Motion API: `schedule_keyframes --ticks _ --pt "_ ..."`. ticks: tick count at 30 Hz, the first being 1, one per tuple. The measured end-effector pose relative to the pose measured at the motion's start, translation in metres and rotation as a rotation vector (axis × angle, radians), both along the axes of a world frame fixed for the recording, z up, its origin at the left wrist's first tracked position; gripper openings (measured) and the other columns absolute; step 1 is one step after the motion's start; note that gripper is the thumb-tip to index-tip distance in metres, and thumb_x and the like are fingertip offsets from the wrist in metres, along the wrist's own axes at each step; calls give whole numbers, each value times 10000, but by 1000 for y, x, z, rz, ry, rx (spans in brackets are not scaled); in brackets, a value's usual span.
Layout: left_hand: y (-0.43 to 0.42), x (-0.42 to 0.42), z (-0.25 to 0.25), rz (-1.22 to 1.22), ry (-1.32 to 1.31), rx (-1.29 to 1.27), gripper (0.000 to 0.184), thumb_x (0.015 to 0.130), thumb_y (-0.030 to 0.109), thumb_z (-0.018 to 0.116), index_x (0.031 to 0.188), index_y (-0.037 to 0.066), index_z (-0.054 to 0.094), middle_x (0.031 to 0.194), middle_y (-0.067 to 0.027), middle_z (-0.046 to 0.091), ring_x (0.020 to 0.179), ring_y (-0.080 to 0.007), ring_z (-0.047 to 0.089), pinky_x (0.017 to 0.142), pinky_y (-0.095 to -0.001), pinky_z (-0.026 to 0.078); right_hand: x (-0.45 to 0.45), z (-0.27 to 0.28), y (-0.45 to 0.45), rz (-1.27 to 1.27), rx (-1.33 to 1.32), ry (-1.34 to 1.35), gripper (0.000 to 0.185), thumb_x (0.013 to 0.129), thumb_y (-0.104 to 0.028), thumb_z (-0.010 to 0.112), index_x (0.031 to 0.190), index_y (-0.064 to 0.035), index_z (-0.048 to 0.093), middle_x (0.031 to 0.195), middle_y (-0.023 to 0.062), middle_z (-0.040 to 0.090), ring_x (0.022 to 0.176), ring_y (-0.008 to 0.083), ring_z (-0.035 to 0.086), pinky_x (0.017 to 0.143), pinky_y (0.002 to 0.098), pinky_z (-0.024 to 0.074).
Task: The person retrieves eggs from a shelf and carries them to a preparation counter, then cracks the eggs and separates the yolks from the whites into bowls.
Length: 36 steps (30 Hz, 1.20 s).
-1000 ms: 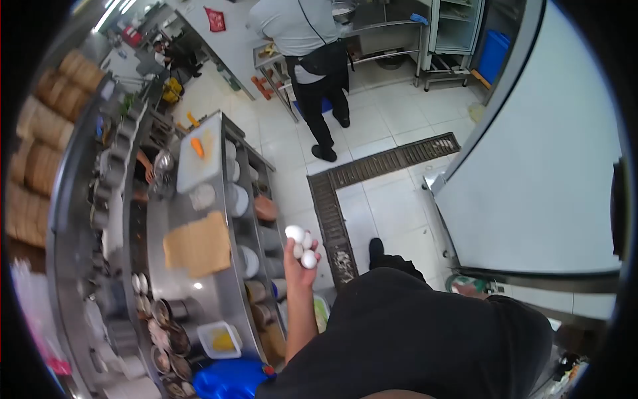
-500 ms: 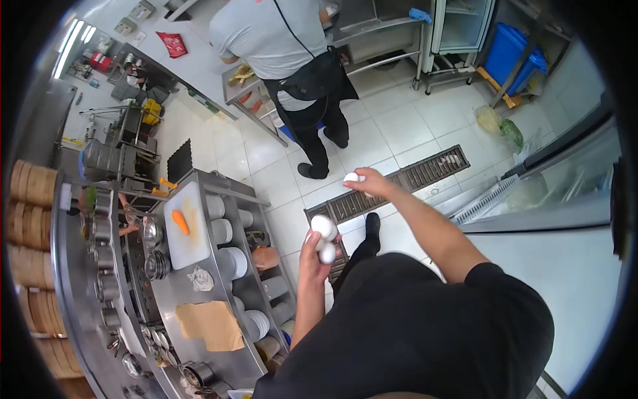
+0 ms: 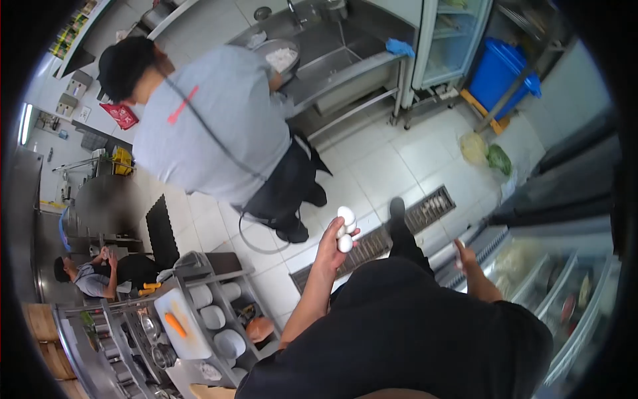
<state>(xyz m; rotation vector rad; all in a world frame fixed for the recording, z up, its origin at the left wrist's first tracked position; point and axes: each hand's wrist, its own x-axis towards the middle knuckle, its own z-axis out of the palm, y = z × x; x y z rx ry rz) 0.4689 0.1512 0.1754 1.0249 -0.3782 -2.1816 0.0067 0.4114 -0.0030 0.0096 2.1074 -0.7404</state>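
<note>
- Eggs (image 3: 345,229): white, bunched in the gripping left hand (image 3: 330,247), seen over the floor drain (image 3: 432,207).
- To the right of the drain: right hand (image 3: 470,259), thumb raised, near an open cabinet (image 3: 555,292); cannot tell whether holding anything.
- To the left of the drain: carrot (image 3: 175,324) on a cutting board (image 3: 194,340).
- Beyond the drain: co-worker (image 3: 212,126) in grey, blue bin (image 3: 500,76).

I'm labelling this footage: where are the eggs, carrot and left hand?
Eggs (image 3: 345,244): head view, lowest egg's shell.
Carrot (image 3: 175,324): head view, its middle.
Left hand (image 3: 329,249): head view, middle of the hand.
</note>
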Motion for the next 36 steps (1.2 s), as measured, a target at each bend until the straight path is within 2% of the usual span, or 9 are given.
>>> schedule_keyframes --ticks 3,5,10,12,20,26,29,32,36 --pt "-65 -44 2 94 -1 27 432 968 425 625 1276 129 563 1181 -81 666 939 -243 679 587 -353 544 -51 -47 -22 66 129 36 778 760 -645 780 1234 -55 603 987 150 652 736 315 651 585 541 547" --pt "-108 -75 9 193 22 63 410 955 443 632 1233 148 572 1114 -63 664 913 -246 668 594 -345 527 -69 -4 -102 185 114 57 723 774 -606 793 1151 -11 629 952 134 669 812 321 656 614 514 544" --pt "-199 -123 53 485 -75 106 390 925 447 680 1167 157 583 1034 -35 648 878 -224 658 592 -325 518 -123 -27 -340 940 -98 457 619 799 -591 781 927 5 674 688 95 634 659 217 625 575 402 506" --pt "-233 -131 55 544 -65 104 386 925 453 680 1160 161 589 1023 -26 646 858 -211 665 592 -316 519 -105 36 -458 862 -140 153 851 754 -658 773 1050 132 662 983 260 702 951 284 678 828 411 529" --pt "-357 -146 40 616 -133 18 498 908 437 719 1259 127 548 1100 -53 624 978 -242 669 628 -348 532 20 183 -762 773 -605 -41 418 860 -460 785 1085 -118 699 853 -7 626 718 81 566 522 268 489" --pt "-488 -162 67 640 -186 -85 473 921 391 716 1252 93 556 1055 -56 643 905 -213 673 619 -350 535 104 252 -892 918 -646 -190 468 859 -476 778 1091 -81 688 897 3 619 735 100 588 512 275 489" --pt "-559 -148 72 754 -232 -170 558 898 338 765 1311 32 548 1056 -76 671 883 -198 681 595 -331 547 142 290 -966 1079 -693 23 557 816 -506 796 1114 -50 681 1000 60 650 899 186 652 640 344 549" --pt "-644 -125 83 839 -530 -264 531 852 265 812 1265 -5 618 1084 -88 671 809 -163 664 539 -301 534 177 258 -1060 1446 -1030 569 646 774 -552 791 1153 -40 680 1162 137 641 1092 297 640 850 418 546" --pt "-727 -81 63 881 -988 -317 491 823 279 839 1169 -25 668 974 -64 672 735 -131 626 531 -277 520 233 235 -1147 1706 -872 562 658 775 -579 760 1201 -83 682 1302 163 573 1188 356 589 982 450 490"
